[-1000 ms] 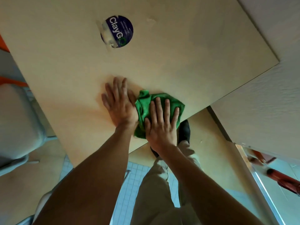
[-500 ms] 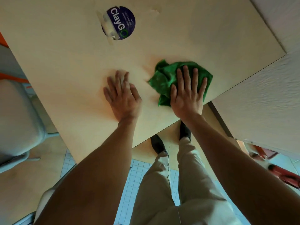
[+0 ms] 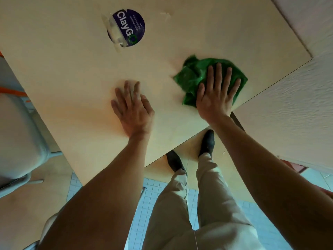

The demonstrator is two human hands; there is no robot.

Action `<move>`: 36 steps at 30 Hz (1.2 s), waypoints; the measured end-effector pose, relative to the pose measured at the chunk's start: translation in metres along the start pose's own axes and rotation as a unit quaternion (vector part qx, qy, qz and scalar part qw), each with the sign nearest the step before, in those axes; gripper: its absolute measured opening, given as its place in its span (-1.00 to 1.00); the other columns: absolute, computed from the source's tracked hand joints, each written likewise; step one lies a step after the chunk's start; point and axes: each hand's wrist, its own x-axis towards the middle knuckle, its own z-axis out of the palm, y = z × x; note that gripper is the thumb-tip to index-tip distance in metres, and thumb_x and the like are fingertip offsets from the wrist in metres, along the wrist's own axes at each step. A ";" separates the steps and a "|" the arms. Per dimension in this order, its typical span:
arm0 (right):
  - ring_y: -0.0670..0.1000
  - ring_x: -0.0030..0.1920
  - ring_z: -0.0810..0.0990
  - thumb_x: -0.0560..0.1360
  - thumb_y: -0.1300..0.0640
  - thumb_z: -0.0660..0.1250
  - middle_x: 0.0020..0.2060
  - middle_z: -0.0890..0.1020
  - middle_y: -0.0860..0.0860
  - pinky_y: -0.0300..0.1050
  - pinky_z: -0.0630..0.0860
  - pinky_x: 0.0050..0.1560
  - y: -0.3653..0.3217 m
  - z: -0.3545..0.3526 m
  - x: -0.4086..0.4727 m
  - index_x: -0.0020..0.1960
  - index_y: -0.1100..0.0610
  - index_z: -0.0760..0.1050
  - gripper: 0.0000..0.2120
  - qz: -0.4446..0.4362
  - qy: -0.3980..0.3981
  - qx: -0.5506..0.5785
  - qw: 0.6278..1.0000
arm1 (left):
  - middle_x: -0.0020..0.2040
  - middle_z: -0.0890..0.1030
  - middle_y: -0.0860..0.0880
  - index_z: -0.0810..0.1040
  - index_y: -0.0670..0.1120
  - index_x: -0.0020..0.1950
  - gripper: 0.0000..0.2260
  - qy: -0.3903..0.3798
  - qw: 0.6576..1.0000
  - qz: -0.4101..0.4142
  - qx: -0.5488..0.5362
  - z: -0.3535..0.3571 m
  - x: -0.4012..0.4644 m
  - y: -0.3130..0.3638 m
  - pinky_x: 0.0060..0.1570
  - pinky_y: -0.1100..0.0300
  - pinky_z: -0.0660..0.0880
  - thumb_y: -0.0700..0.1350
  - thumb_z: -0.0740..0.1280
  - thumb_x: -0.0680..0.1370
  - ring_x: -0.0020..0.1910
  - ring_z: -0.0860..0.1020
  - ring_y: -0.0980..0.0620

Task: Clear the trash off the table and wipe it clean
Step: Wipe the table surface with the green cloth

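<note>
A crumpled green cloth [image 3: 193,76] lies on the pale wooden table [image 3: 72,73], near its right edge. My right hand [image 3: 217,91] presses flat on the cloth with straight, spread fingers. My left hand [image 3: 132,109] rests flat on the bare tabletop to the left of the cloth, fingers straight, holding nothing. No trash is in sight on the table.
A round dark-blue sticker [image 3: 128,27] with tape across it is stuck on the table farther back. A grey chair [image 3: 18,134] stands at the left. A white textured wall [image 3: 292,112] runs along the right. My legs and black shoes [image 3: 207,143] stand below the near table edge.
My right hand has slid the green cloth from beside my left hand out to the right, towards the table's right edge. My left hand has stayed flat in place.
</note>
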 end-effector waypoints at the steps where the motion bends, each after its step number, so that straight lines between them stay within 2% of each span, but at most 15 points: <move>1: 0.20 0.60 -0.10 0.64 -0.14 -0.19 0.62 -0.01 0.08 0.36 -0.13 0.52 -0.005 0.001 -0.006 0.63 0.10 -0.06 -0.39 0.011 0.004 0.007 1.000 | 0.60 0.26 0.02 0.32 0.11 0.55 -0.57 0.000 1.000 -0.001 0.002 0.001 0.000 0.001 0.53 -0.19 0.06 0.00 0.03 0.67 0.60 0.15 -0.16; 3: 0.22 0.60 -0.09 0.65 -0.14 -0.16 0.61 0.00 0.12 0.37 -0.10 0.51 -0.020 0.008 -0.042 0.63 0.13 -0.04 -0.38 0.007 0.010 0.014 1.000 | 0.59 0.28 0.02 0.33 0.11 0.54 -0.57 0.007 1.000 0.003 0.000 0.001 -0.001 0.001 0.52 -0.20 0.08 -0.01 0.05 0.67 0.59 0.17 -0.16; 6: 0.22 0.60 -0.10 0.67 -0.13 -0.08 0.61 0.00 0.12 0.37 -0.08 0.51 -0.041 0.022 -0.114 0.62 0.14 -0.02 -0.39 -0.044 0.007 0.011 0.999 | 0.58 0.30 0.01 0.36 0.10 0.53 -0.58 0.021 1.000 0.008 -0.011 0.002 -0.001 0.000 0.52 -0.21 0.09 -0.03 0.09 0.66 0.59 0.18 -0.17; 9: 0.23 0.60 -0.09 0.68 -0.14 -0.02 0.61 0.02 0.13 0.36 -0.06 0.51 -0.047 0.030 -0.149 0.62 0.15 0.02 -0.39 -0.036 0.001 0.020 0.999 | 0.59 0.27 0.02 0.33 0.11 0.54 -0.57 0.007 1.000 0.013 -0.010 -0.001 -0.002 -0.001 0.53 -0.21 0.05 -0.02 0.09 0.65 0.60 0.14 -0.15; 14: 0.24 0.60 -0.06 0.67 -0.17 -0.10 0.61 0.05 0.12 0.35 -0.09 0.52 -0.031 0.023 -0.098 0.62 0.13 0.04 -0.39 -0.041 0.012 0.002 0.999 | 0.57 0.32 0.01 0.38 0.09 0.52 -0.58 0.026 0.999 0.021 -0.023 0.000 -0.003 -0.004 0.53 -0.20 0.08 -0.04 0.10 0.65 0.59 0.19 -0.16; 19: 0.21 0.60 -0.13 0.65 -0.19 -0.18 0.62 -0.03 0.09 0.35 -0.15 0.52 -0.012 0.007 -0.012 0.63 0.12 -0.05 -0.36 0.025 0.007 0.016 1.000 | 0.59 0.27 0.04 0.35 0.11 0.53 -0.57 0.002 1.000 0.006 -0.012 -0.001 -0.001 0.000 0.54 -0.17 0.04 -0.02 0.05 0.66 0.60 0.15 -0.14; 24: 0.24 0.60 -0.05 0.68 -0.14 -0.11 0.60 0.05 0.14 0.36 -0.08 0.52 -0.019 0.018 -0.078 0.62 0.17 0.03 -0.39 0.000 0.033 0.012 0.999 | 0.57 0.32 0.02 0.37 0.10 0.51 -0.59 0.019 1.000 0.009 -0.012 -0.001 -0.002 0.001 0.51 -0.19 0.10 -0.03 0.08 0.66 0.58 0.19 -0.16; 28: 0.23 0.60 -0.11 0.67 -0.17 -0.08 0.61 0.01 0.14 0.35 -0.11 0.52 -0.009 0.020 -0.121 0.62 0.16 0.00 -0.37 -0.057 -0.005 0.009 0.998 | 0.57 0.31 0.02 0.35 0.11 0.52 -0.59 0.010 1.000 0.012 -0.015 -0.001 -0.003 0.003 0.53 -0.18 0.06 -0.03 0.08 0.66 0.59 0.17 -0.15; 31: 0.21 0.60 -0.10 0.67 -0.19 -0.08 0.61 0.03 0.11 0.32 -0.13 0.54 0.006 0.014 -0.096 0.62 0.13 0.01 -0.37 -0.072 -0.003 0.006 0.997 | 0.55 0.34 0.01 0.38 0.08 0.51 -0.61 0.028 0.999 0.021 -0.007 0.000 -0.003 -0.003 0.50 -0.17 0.11 -0.04 0.09 0.68 0.57 0.22 -0.15; 36: 0.20 0.60 -0.15 0.65 -0.20 -0.18 0.62 -0.05 0.09 0.31 -0.18 0.54 0.061 -0.008 -0.008 0.63 0.12 -0.09 -0.35 0.001 -0.014 0.010 1.000 | 0.59 0.26 0.01 0.33 0.06 0.53 -0.59 -0.016 1.000 0.007 0.006 -0.001 0.000 0.000 0.52 -0.21 0.03 -0.03 0.04 0.68 0.60 0.14 -0.17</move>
